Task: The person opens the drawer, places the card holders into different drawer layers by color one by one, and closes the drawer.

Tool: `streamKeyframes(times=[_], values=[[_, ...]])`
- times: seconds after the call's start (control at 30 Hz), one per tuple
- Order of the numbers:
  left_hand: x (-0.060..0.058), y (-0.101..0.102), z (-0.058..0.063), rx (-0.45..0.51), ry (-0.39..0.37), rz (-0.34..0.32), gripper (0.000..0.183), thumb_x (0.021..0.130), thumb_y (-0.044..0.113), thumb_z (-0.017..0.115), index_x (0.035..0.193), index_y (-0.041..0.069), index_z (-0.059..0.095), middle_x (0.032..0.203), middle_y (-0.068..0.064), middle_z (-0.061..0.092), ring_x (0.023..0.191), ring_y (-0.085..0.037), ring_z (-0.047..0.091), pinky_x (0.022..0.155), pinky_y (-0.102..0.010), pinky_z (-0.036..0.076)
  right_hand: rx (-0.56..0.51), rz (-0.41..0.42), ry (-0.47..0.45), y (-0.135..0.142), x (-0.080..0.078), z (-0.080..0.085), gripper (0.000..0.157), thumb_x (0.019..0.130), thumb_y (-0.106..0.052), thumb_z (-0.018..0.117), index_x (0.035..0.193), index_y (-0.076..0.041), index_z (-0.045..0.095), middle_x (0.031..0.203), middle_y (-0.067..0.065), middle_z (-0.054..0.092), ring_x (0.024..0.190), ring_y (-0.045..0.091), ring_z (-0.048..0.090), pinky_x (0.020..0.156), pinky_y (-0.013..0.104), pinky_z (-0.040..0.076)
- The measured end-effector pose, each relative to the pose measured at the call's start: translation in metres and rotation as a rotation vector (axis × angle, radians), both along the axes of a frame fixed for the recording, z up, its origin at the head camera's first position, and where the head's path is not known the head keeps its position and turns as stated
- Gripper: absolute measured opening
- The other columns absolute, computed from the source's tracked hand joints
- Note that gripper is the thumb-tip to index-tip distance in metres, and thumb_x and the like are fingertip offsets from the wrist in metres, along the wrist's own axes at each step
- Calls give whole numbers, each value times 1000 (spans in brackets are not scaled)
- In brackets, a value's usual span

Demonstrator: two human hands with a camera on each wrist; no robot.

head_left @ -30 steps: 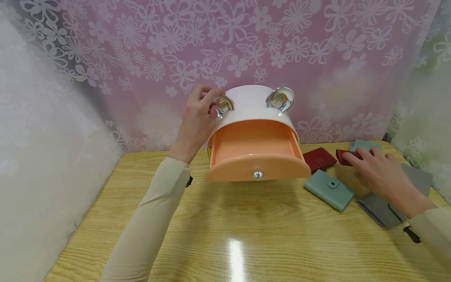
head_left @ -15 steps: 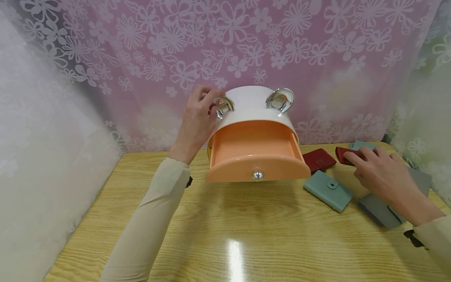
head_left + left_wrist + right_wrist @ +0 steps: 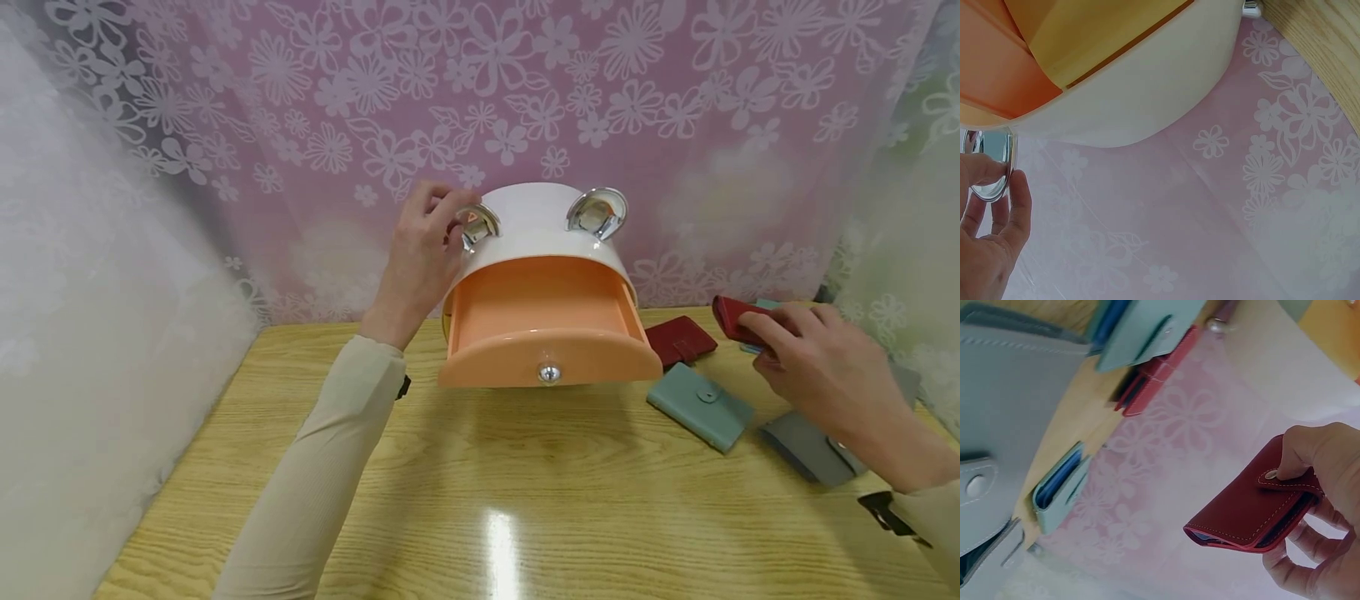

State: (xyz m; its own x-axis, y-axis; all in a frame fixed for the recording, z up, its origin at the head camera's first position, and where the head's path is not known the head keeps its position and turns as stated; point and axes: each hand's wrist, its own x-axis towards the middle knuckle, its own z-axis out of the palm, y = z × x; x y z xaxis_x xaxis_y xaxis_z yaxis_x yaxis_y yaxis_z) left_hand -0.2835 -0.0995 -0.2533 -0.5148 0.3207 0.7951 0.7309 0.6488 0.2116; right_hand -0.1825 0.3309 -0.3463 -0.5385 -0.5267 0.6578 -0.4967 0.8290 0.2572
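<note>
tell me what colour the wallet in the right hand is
Dark red wallet, clearest in the right wrist view.

This looks like a home corner dressed for recording rather than a workshop or office. A wood-grain desk (image 3: 480, 467) stands against a pink curtain (image 3: 525, 100) printed with white flowers. On the desk, just before that curtain, sits a small white-and-orange drawer box (image 3: 542, 292), with several wallets (image 3: 701, 404) to its right.
</note>
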Motion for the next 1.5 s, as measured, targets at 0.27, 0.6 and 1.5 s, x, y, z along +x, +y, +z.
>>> streamKeyframes(times=[0.27, 0.6, 1.5], values=[[-2, 0, 5, 10, 16, -17, 31, 94, -11, 56, 119, 2, 69, 113, -20, 57, 96, -31, 62, 83, -35, 60, -69, 21, 57, -10, 6, 9, 37, 86, -19, 52, 113, 3, 67, 96, 28, 60, 72, 47, 55, 54, 59, 51], [-2, 0, 3, -10, -44, -11, 35, 93, -13, 54, 119, 4, 68, 112, -18, 56, 96, -30, 61, 85, -35, 58, -181, 20, 94, -25, 20, 23, 38, 79, -13, 59, 114, 0, 70, 97, 25, 64, 77, 47, 56, 53, 61, 49], [-1, 0, 3, -1, -18, -16, 31, 94, -11, 55, 118, 4, 68, 111, -18, 56, 97, -29, 61, 83, -34, 60, -352, 244, 138, -86, 31, 75, 50, 104, -39, 47, 111, 0, 77, 92, 24, 69, 82, 40, 59, 80, 12, 34]])
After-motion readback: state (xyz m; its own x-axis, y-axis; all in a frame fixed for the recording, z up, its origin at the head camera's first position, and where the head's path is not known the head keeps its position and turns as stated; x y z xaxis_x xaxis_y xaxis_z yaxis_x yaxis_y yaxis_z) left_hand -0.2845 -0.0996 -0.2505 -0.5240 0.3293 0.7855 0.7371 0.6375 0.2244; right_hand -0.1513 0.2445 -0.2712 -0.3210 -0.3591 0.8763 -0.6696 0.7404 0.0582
